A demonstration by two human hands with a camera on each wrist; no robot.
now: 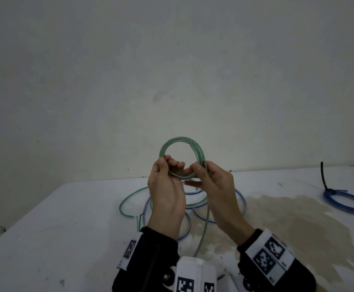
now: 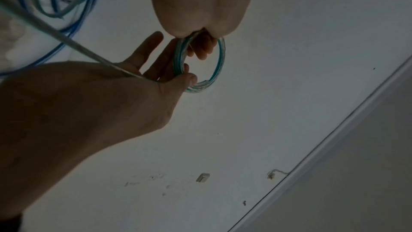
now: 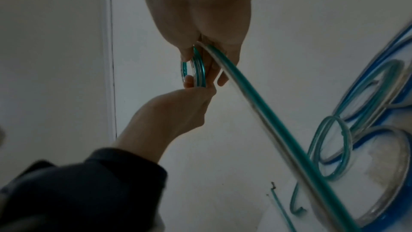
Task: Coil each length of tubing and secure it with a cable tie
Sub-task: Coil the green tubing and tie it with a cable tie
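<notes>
1. Lower edge of the head view: dark sleeves with white wrist bands printed with black square markers, nearest the camera.
2. Left hand, centre of the frame, raised above the counter: thumb and curled fingers pinch the lower left arc of the small coil of clear, green-striped tubing.
3. Right hand, just right of the left: thumb and forefinger pinch the coil's lower right arc where the free run leaves it; the left wrist view shows the remaining fingers extended.
4. The coil stands roughly upright between the two hands, several turns lying side by side.
5. Free run of the same green-striped tubing: it drops from the right hand toward the lower centre of the frame.
6. White counter with a brownish stain at the right.
7. Loose loops of green-striped and blue-striped clear tubing lie on the counter behind the hands.
8. Far right of the head view: a blue coil of tubing lying flat, bound by a black cable tie whose tail stands up.
</notes>
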